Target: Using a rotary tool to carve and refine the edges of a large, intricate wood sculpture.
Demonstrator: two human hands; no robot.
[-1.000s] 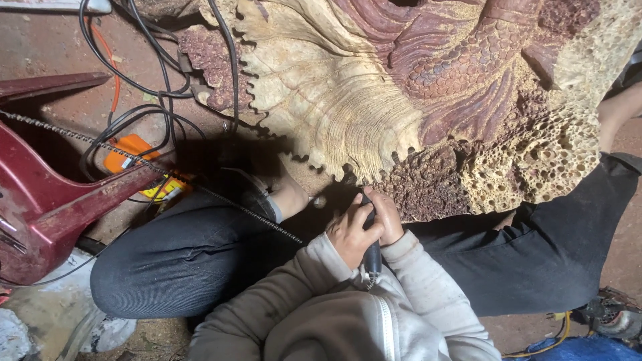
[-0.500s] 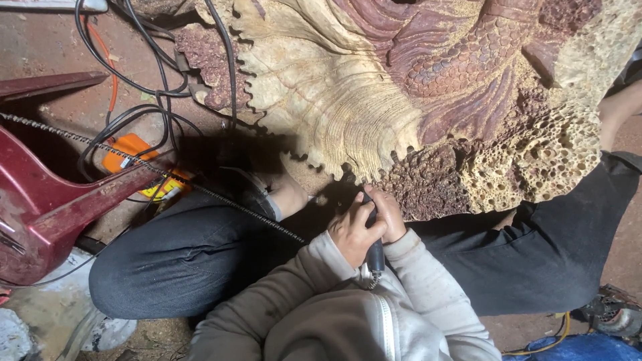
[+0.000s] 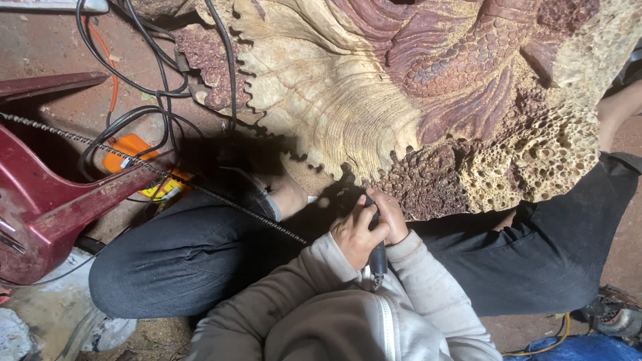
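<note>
From the head camera, the person's left hand (image 3: 356, 232) and right hand (image 3: 390, 215) both wrap tight around a thin dark carving tool (image 3: 376, 249), held close so its tip stays steady against the bottom edge of the big carved wood piece (image 3: 374, 87) above their knees.

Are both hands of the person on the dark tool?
Yes, the left hand and the right hand both wrap the dark tool at the lower edge of the carved wood.
</note>
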